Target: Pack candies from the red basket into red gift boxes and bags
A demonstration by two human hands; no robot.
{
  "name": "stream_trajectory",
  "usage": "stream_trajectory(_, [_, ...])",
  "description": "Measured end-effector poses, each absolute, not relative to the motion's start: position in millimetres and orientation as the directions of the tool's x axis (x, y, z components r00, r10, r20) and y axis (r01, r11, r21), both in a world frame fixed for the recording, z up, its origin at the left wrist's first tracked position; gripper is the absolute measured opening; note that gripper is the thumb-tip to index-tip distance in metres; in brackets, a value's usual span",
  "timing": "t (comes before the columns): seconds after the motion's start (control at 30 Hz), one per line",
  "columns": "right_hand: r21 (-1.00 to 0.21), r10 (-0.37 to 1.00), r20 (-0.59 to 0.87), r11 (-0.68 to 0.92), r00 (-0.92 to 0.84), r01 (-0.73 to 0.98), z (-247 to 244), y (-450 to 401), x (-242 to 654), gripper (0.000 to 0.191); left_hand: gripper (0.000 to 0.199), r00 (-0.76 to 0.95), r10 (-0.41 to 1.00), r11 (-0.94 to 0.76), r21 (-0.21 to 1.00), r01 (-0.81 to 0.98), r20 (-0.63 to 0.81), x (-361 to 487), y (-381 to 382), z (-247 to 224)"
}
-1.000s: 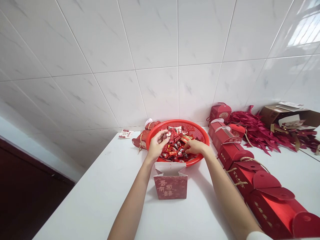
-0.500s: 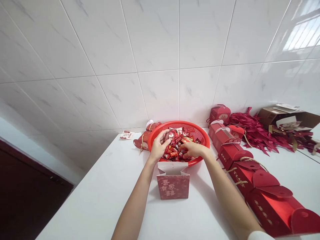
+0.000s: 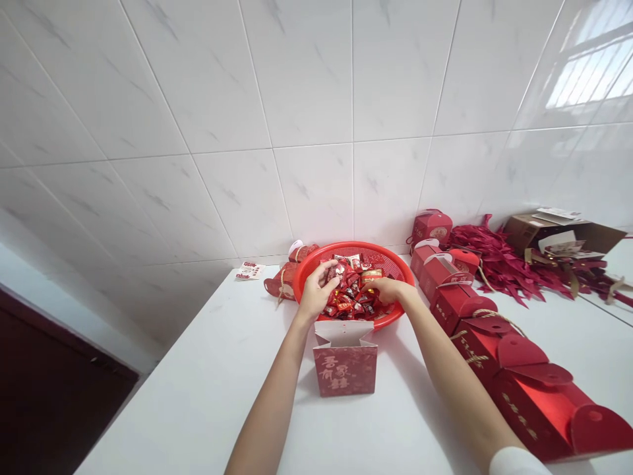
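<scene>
A round red plastic basket (image 3: 404, 269) is filled with wrapped candies (image 3: 346, 305), mostly red with some gold. My left hand (image 3: 318, 290) is over its left side, fingers and thumb curled around some dark red wrapped candies (image 3: 337, 270). On the right, my right hand (image 3: 388, 289) reaches into the pile with bent fingers. Its fingertips are partly hidden among the candies, beside a gold-wrapped one (image 3: 372, 274). Between my forearms, in front of the basket, a dark red paper gift box (image 3: 345, 371) with pale lettering stands upright, its top open.
A row of red gift boxes (image 3: 524, 412) runs along the right. Behind it lie a heap of dark red ribbons (image 3: 494, 264) and an open cardboard box (image 3: 519, 231). Red pouches (image 3: 281, 282) and a small card (image 3: 250, 271) are left of the basket. A tiled wall (image 3: 311, 191) stands behind.
My right hand has shifted slightly right within the candies, uncovering the gold-wrapped one. My left hand keeps its grip in nearly the same place. The view has turned slightly.
</scene>
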State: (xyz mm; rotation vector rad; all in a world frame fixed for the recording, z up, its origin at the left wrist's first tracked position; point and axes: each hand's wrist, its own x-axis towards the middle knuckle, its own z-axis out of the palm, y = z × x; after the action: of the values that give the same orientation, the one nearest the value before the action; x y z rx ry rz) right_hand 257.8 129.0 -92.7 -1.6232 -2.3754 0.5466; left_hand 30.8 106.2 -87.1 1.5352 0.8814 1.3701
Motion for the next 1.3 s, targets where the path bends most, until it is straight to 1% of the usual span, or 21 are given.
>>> stream_trajectory(0.07, [-0.408, 0.926, -0.081, 0.307, -0.369, 0.86, -90, 128, 256, 0.055, 0.043, 0.143, 0.918, -0.369, 0.929, -0.04, 0.371, 31, 106, -86])
stream_trajectory(0.13, [-0.413, 0.927, -0.09, 0.298, -0.364, 0.86, -86, 126, 254, 0.054, 0.041, 0.142, 0.917, -0.372, 0.927, -0.036, 0.374, 32, 105, -85])
stream_trajectory(0.3, [-0.44, 0.944, -0.025, 0.286, -0.33, 0.851, -76, 119, 255, 0.046, 0.025, 0.155, 0.921, -0.364, 0.931, 0.01, 0.359, 32, 103, -82])
stream_trajectory(0.37, [-0.461, 0.948, 0.01, 0.288, -0.319, 0.839, -72, 116, 256, 0.04, 0.022, 0.157, 0.926, -0.353, 0.935, 0.044, 0.343, 32, 103, -82])
stream_trajectory(0.43, [-0.551, 0.945, 0.084, 0.308, -0.316, 0.775, -68, 112, 255, 0.028, 0.022, 0.143, 0.928, -0.36, 0.928, 0.094, 0.345, 33, 101, -82])
stream_trajectory(0.5, [-0.673, 0.936, 0.187, 0.344, -0.299, 0.655, -64, 107, 253, 0.02, 0.022, 0.147, 0.918, -0.39, 0.905, 0.17, 0.368, 35, 99, -81])
stream_trajectory(0.57, [-0.753, 0.922, 0.296, 0.385, -0.248, 0.534, -58, 102, 249, 0.023, 0.024, 0.162, 0.905, -0.424, 0.869, 0.254, 0.394, 36, 96, -80])
stream_trajectory(0.63, [-0.776, 0.907, 0.372, 0.42, -0.197, 0.471, -51, 98, 244, 0.027, 0.027, 0.166, 0.898, -0.44, 0.843, 0.31, 0.408, 37, 94, -79])
stream_trajectory(0.7, [-0.792, 0.894, 0.419, 0.446, -0.162, 0.417, -46, 93, 239, 0.029, 0.03, 0.163, 0.896, -0.445, 0.834, 0.327, 0.414, 37, 92, -78])
stream_trajectory(0.77, [-0.807, 0.881, 0.443, 0.472, -0.165, 0.356, -42, 90, 235, 0.032, 0.03, 0.19, 0.889, -0.457, 0.83, 0.318, 0.417, 38, 92, -77])
stream_trajectory(0.83, [-0.816, 0.869, 0.457, 0.495, -0.19, 0.3, -39, 87, 232, 0.034, 0.033, 0.231, 0.877, -0.475, 0.829, 0.295, 0.421, 37, 92, -76])
stream_trajectory(0.93, [-0.828, 0.86, 0.45, 0.503, -0.242, 0.249, -36, 83, 233, 0.036, 0.036, 0.262, 0.867, -0.48, 0.852, 0.207, 0.424, 36, 92, -75])
stream_trajectory(1.03, [-0.84, 0.863, 0.445, 0.495, -0.239, 0.223, -34, 81, 236, 0.036, 0.035, 0.29, 0.864, -0.463, 0.877, 0.132, 0.413, 35, 91, -74])
stream_trajectory(1.17, [-0.87, 0.876, 0.413, 0.46, -0.249, 0.177, -34, 81, 240, 0.037, 0.032, 0.318, 0.848, -0.494, 0.85, 0.182, 0.425, 35, 90, -72])
stream_trajectory(1.23, [-0.877, 0.881, 0.414, 0.453, -0.229, 0.159, -35, 82, 241, 0.038, 0.038, 0.315, 0.844, -0.507, 0.839, 0.2, 0.435, 36, 89, -71])
stream_trajectory(1.3, [-0.883, 0.89, 0.431, 0.45, -0.152, 0.131, -37, 84, 238, 0.039, 0.045, 0.319, 0.842, -0.507, 0.84, 0.195, 0.435, 36, 89, -70])
